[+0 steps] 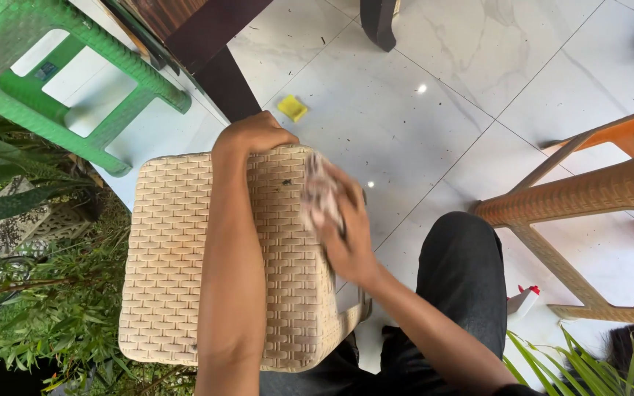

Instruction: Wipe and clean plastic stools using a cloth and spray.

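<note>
1. At the far left of the tiled floor (434, 110): green plastic stool (53, 70), woven-pattern legs, standing beside leafy plants (31, 293).
2. Just right of the plants: beige woven-pattern plastic stool (177, 264), seat facing up, standing on the tiles in front of the person.
3. On the stool's far edge, near its middle: left hand (252, 136), fingers curled over the rim and closed on it, forearm lying across the seat from the near edge.
4. Beyond that hand, on the tiles: small yellow scrap (292, 108), well apart from the stool, near a dark wooden post (221, 73).
5. At the stool's far right corner: right hand (346, 227), fingers closed on a crumpled pale cloth (321, 192), pressing it against the seat surface at the right edge.
6. Below the right forearm: black trousers (460, 286), knee beside the stool's right side.
7. Right of the knee, on the tiles: white bottle with a red cap (522, 299), partly hidden.
8. At the far right: orange-brown plastic chair (596, 194), woven texture, legs spread over the tiles, apart from the beige stool.
</note>
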